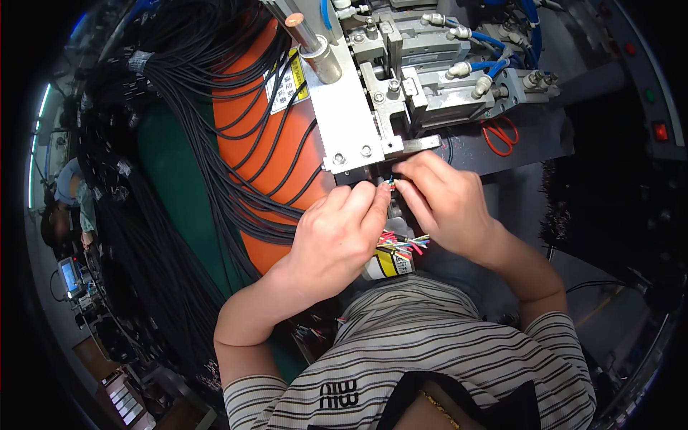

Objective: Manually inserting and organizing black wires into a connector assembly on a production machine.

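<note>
Pinching thin wires [390, 180] at the press [373, 115], both hands [337, 240] [444, 204] gripped them; bundled cables [193, 143] apparently awaited processing.

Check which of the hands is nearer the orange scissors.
Right. The right hand sits just below-left of the orange scissors; the left hand is farther, beyond it.
</note>
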A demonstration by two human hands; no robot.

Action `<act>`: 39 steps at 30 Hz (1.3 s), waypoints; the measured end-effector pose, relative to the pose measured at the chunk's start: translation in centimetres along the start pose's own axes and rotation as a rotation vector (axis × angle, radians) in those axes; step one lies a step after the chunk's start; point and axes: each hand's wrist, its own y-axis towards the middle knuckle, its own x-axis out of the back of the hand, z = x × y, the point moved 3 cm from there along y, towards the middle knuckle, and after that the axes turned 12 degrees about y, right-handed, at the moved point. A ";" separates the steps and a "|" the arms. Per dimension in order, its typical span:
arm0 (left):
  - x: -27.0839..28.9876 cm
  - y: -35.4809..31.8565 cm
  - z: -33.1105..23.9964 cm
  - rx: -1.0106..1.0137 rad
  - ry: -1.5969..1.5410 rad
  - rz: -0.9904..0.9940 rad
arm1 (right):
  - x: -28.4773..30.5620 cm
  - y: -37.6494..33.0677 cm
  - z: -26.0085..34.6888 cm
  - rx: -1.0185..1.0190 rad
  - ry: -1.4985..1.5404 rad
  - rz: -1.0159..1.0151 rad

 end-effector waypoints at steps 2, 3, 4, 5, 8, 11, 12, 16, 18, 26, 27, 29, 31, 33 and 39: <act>-0.3 -0.3 0.3 0.017 -0.069 -0.049 | 0.0 -0.2 -0.1 0.027 0.106 -0.171; -0.3 -0.3 0.3 0.017 -0.069 -0.048 | 0.1 -0.2 0.0 0.026 0.107 -0.171; -0.3 -0.3 0.3 0.040 -0.088 -0.035 | 0.2 0.0 -0.1 0.006 0.101 -0.110; -0.2 -0.3 0.3 0.063 -0.106 -0.023 | 0.3 0.3 -0.2 -0.015 0.094 -0.049; -0.1 -0.9 0.8 0.113 -0.162 -0.029 | 0.2 0.3 -0.5 -0.088 0.145 0.014; -0.2 -2.4 1.9 0.215 -0.190 -0.121 | 0.0 0.2 -1.3 -0.190 0.258 0.016; -0.2 -2.5 2.1 0.215 -0.188 -0.124 | 0.0 0.1 -1.7 -0.223 0.313 0.016; 0.0 -3.2 2.3 0.219 -0.031 -0.191 | 0.0 -0.3 -1.6 -0.303 0.436 0.008; -0.2 -3.0 2.3 0.235 0.040 -0.168 | 1.0 -0.6 -0.6 -0.331 0.442 -0.029; -0.2 -2.1 1.8 0.203 -0.318 -0.238 | 0.0 -1.1 -0.1 -0.258 0.857 0.074; -0.2 -2.0 1.7 0.195 -0.428 -0.277 | -0.2 -1.2 -0.4 -0.402 0.965 0.076; -0.3 -1.9 1.6 0.219 -0.427 -0.280 | -0.7 -1.2 0.1 -0.453 1.118 0.064; -0.4 -1.9 1.6 0.268 -0.426 -0.285 | -1.2 -1.5 0.1 -0.422 1.151 -0.022; -0.4 -1.8 1.5 0.287 -0.431 -0.282 | -1.0 -1.4 0.1 -0.405 1.167 -0.065; -1.3 -1.6 1.6 0.294 -0.546 -0.308 | -0.9 -1.0 0.1 -0.521 1.241 -0.065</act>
